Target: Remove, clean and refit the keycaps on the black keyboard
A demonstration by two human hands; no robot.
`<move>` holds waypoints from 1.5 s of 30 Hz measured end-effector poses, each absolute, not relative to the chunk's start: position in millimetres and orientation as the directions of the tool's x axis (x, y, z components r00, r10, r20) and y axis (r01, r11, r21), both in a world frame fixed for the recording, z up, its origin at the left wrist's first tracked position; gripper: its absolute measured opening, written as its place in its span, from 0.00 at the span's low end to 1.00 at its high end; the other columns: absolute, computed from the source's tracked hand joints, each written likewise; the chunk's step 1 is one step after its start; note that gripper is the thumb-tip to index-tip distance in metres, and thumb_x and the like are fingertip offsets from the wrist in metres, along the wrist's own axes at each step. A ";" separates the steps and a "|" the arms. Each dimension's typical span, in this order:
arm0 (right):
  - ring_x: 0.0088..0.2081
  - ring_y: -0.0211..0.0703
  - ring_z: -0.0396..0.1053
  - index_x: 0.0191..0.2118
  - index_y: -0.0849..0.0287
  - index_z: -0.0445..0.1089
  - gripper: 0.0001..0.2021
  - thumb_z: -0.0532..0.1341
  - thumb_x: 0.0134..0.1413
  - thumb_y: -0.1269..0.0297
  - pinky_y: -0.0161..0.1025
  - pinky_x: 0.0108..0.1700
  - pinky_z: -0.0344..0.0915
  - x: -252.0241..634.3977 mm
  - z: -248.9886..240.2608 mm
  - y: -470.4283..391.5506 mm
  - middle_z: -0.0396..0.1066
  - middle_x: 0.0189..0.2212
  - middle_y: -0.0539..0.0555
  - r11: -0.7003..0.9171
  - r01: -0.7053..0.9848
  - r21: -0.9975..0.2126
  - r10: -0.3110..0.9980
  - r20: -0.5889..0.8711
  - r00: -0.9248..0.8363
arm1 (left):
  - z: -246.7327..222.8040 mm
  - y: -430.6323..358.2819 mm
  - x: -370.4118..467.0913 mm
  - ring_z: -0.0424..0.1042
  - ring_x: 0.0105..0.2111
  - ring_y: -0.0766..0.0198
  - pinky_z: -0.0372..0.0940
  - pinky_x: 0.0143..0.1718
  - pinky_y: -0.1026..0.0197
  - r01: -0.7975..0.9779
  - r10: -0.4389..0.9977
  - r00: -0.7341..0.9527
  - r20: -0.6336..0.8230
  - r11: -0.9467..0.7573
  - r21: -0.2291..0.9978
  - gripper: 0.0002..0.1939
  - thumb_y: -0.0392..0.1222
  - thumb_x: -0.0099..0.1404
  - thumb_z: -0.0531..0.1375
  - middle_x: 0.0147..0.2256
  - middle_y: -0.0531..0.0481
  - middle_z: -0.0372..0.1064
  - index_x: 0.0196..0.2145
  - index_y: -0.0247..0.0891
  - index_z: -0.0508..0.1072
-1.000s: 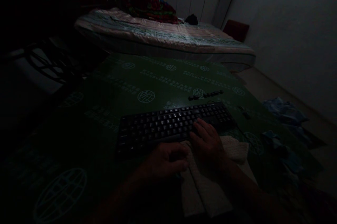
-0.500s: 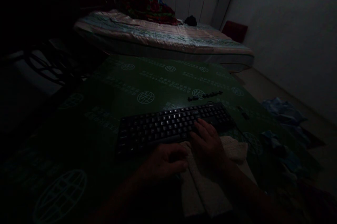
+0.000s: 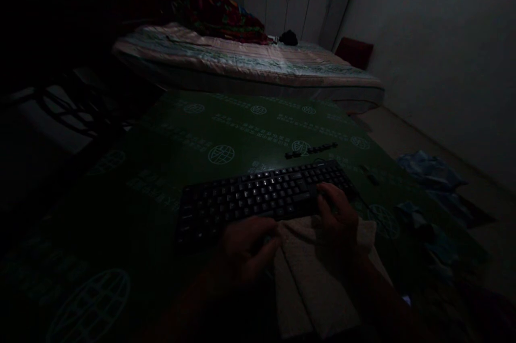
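A black keyboard (image 3: 242,198) lies at a slant on the green table (image 3: 181,133). My right hand (image 3: 341,216) is at its near right part, fingers bent toward the thumb in a loose pinch. In the dark I cannot make out what lies between the fingertips. My left hand (image 3: 250,249) rests near the keyboard's front edge, with a gap between its bent fingers and thumb. Its fingertips reach the corner of a folded beige cloth (image 3: 306,278), which lies partly under my right wrist. Beyond the keyboard is a row of small black pieces (image 3: 318,149), probably keycaps.
Small dark items (image 3: 368,175) lie right of the keyboard, by its cable. A crumpled teal and dark cloth (image 3: 427,230) is at the table's right side. More cloth (image 3: 431,171) is on the floor. A bed (image 3: 250,58) stands behind the table.
My right hand has moved right along the keyboard, and its outstretched fingers have curled in. My left hand has stayed nearly in place. The view has shifted slightly.
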State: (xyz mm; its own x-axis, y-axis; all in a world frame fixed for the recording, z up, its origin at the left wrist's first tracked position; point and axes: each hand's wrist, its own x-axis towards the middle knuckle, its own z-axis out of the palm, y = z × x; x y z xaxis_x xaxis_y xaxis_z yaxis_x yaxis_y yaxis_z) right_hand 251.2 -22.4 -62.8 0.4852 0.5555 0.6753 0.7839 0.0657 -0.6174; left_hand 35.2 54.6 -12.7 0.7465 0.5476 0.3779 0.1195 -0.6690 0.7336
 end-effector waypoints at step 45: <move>0.42 0.45 0.72 0.39 0.56 0.73 0.09 0.56 0.57 0.69 0.47 0.45 0.71 246.0 -61.6 -14.9 0.75 0.38 0.56 0.157 0.819 -0.552 0.560 0.733 0.387 | -47.9 58.3 57.0 0.59 0.58 0.44 0.54 0.54 0.37 0.374 0.362 0.821 0.441 -0.925 0.062 0.22 0.52 0.64 0.54 0.56 0.36 0.64 0.52 0.42 0.70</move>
State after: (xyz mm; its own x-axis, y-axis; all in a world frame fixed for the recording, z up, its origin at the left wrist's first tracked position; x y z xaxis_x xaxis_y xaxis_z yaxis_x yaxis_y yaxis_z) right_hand 246.0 -14.9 -61.6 0.3869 0.5599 0.7327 0.8189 0.1567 -0.5521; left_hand 57.0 58.3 -47.9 0.8213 0.3620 0.4410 0.3745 -0.9252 0.0621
